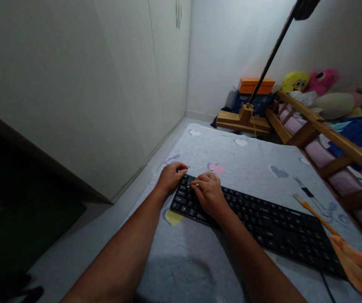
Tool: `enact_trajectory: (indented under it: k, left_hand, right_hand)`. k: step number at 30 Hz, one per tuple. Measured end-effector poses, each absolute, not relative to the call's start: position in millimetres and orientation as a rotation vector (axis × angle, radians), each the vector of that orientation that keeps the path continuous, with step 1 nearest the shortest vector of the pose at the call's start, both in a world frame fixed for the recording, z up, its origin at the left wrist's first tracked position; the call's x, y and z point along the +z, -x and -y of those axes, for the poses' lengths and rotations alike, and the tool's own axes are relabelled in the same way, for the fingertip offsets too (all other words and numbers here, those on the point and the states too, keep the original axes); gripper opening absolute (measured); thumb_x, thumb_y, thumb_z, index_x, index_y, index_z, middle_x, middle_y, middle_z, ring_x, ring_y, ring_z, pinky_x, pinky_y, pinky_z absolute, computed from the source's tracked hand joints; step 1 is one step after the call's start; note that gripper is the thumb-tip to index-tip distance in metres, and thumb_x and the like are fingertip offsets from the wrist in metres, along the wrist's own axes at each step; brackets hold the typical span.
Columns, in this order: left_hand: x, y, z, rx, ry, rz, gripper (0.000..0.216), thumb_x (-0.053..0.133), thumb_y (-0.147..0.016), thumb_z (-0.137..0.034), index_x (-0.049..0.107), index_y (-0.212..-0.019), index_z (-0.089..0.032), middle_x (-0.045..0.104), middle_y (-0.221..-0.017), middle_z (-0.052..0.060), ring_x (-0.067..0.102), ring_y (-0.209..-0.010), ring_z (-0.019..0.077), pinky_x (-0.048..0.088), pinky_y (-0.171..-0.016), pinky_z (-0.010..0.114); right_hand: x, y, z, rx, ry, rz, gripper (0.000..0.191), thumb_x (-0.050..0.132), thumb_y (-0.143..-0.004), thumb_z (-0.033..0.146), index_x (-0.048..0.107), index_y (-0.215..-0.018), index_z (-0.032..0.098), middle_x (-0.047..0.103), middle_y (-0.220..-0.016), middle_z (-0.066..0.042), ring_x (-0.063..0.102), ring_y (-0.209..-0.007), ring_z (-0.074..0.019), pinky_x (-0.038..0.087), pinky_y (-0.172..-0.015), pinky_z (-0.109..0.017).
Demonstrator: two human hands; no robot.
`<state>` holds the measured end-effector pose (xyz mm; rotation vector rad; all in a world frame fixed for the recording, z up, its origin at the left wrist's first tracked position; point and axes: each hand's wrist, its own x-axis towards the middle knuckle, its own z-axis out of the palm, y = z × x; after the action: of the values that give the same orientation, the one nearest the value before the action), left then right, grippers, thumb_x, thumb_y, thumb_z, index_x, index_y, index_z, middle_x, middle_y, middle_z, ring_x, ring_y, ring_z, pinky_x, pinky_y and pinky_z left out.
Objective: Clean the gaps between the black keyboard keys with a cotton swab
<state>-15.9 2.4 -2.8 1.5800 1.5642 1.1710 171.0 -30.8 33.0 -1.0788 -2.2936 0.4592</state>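
Black plastic meets your hands: one keyboard [273, 223] reaches from them toward four o'clock, its long axis running ten to four, your right hand [204, 185] nearer its middle. That hand pinches one white swab-like stick [209, 171] over the keys; your left hand [172, 174] curls at the ten-o'clock corner, and whether it grips I cannot tell. Outward lie one orange cloth [352, 261] at four; one orange-handled brush [315, 214] and one black-banded tool [307, 192] at three. Beyond, toward two, stands a wooden rail [341, 135].

Black keyboard [262, 219], left hand [170, 175] at corner, right fingers [200, 184] pinching swab [197, 185]
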Motion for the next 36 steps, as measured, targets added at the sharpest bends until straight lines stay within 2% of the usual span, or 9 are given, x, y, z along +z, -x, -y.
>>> enact_trajectory:
  k: [11,26,36]
  left_hand:
    - [-4.5,16.9,-2.5,1.146,-1.611,-1.586,0.022,0.059,-0.081,-0.032,0.073,-0.086,-0.017,0.074,-0.083,0.004,0.067,-0.079,0.0194,0.051,-0.074,0.03]
    - [-3.0,16.2,-3.4,1.139,-1.645,-1.612,0.02,0.058,-0.08,-0.028,0.074,-0.086,-0.017,0.075,-0.087,0.005,0.068,-0.083,0.0202,0.05,-0.08,0.031]
    - [-4.2,15.2,-2.3,1.139,-1.629,-1.629,0.02,0.058,-0.081,-0.029,0.074,-0.086,-0.017,0.076,-0.088,0.006,0.069,-0.084,0.0206,0.052,-0.078,0.03]
  right_hand:
    - [39.5,-170.1,38.0,0.496,1.037,2.334,0.017,0.059,-0.095,0.018,0.075,-0.089,0.022,0.069,-0.09,-0.004,0.052,-0.098,-0.022,0.035,-0.093,-0.041]
    - [34.3,-171.0,29.9,0.47,1.065,2.29,0.017,0.06,-0.094,0.016,0.076,-0.093,0.023,0.071,-0.094,-0.004,0.053,-0.099,-0.0236,0.034,-0.093,-0.043]
    - [35.4,-172.2,33.3,0.503,1.016,2.313,0.015,0.061,-0.094,0.018,0.075,-0.088,0.021,0.071,-0.091,-0.004,0.053,-0.099,-0.0234,0.035,-0.093,-0.043]
